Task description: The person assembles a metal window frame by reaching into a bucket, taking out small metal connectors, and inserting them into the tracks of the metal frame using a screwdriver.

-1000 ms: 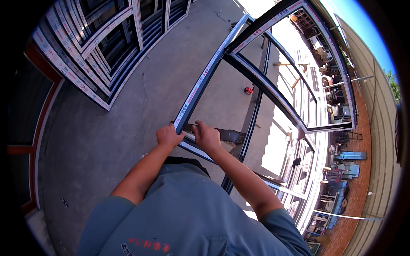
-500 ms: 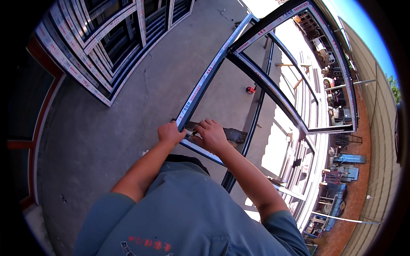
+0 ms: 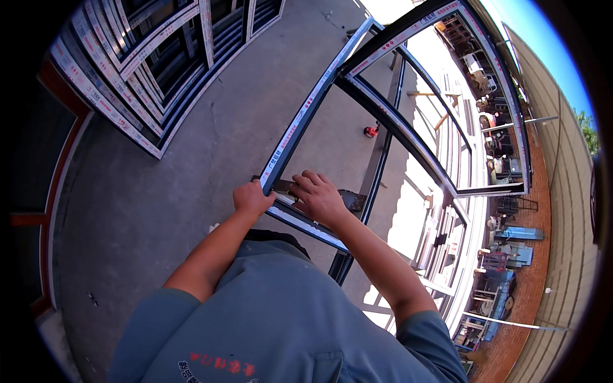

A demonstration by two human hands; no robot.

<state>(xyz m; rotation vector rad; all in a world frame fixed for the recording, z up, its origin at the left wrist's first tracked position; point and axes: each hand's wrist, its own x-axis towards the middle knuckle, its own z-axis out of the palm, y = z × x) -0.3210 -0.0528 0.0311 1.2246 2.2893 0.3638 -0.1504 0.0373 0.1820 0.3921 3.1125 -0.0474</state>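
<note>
A dark metal window frame [image 3: 296, 125] with white protective film stretches away from my body across the middle. My left hand [image 3: 253, 199] is wrapped round its near left corner. My right hand [image 3: 319, 199] is just inside that corner, above the near rail [image 3: 306, 226], with its fingers bent and drawn together. Whatever those fingers grip is hidden beneath them; only a small dark bit shows near the fingertips. A hinged sash [image 3: 405, 39] stands swung up from the frame's far right part. A dark flat bar [image 3: 352, 200] with small holes lies beyond my right hand.
Several film-covered window frames [image 3: 105, 86] lean stacked at the far left. A small red and black tool [image 3: 370, 132] is seen through the frame, lower down. Pale profiles [image 3: 440, 255] lie in sunlight at the right, before a brick strip [image 3: 533, 255]. A red-brown door frame [image 3: 64, 153] edges the left.
My right hand has shifted slightly up, its fingers lifting a little off the near rail. The left hand keeps its grip on the corner. The whole view has moved slightly.
</note>
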